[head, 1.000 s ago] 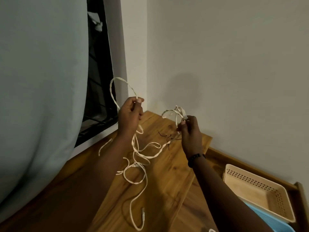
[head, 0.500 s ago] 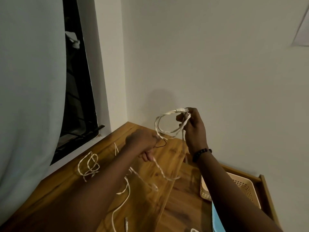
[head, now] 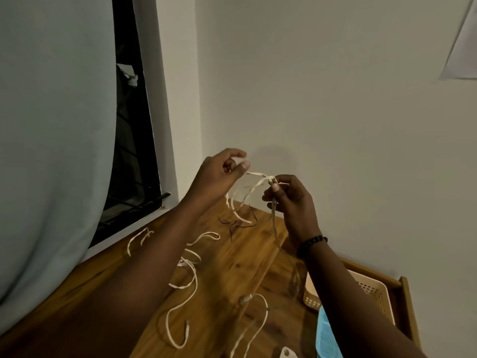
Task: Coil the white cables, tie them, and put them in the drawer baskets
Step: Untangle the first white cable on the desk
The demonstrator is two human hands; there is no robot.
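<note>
I hold a white cable point(head: 242, 200) up above the wooden table point(head: 232, 270). My right hand point(head: 289, 200) pinches a small bunch of its loops at the top. My left hand point(head: 219, 174) grips a strand of the same cable a little higher and to the left, pulled taut toward the bunch. A tail hangs from my right hand down to the table. More loose white cable point(head: 185, 285) snakes over the wood below my arms. A beige perforated basket point(head: 374, 290) sits in the open drawer at lower right, with a blue basket point(head: 327, 334) in front of it.
Thin black ties point(head: 237, 224) lie on the table near the wall corner. A short white cable piece point(head: 138, 239) rests by the window sill. A grey curtain point(head: 51, 151) hangs at left beside a dark window. A white object point(head: 287, 353) peeks in at the bottom edge.
My left hand rose from the tabletop to a point beside my right hand, now gripping a strand. The loops in my right hand look tighter. The view tilted slightly.
</note>
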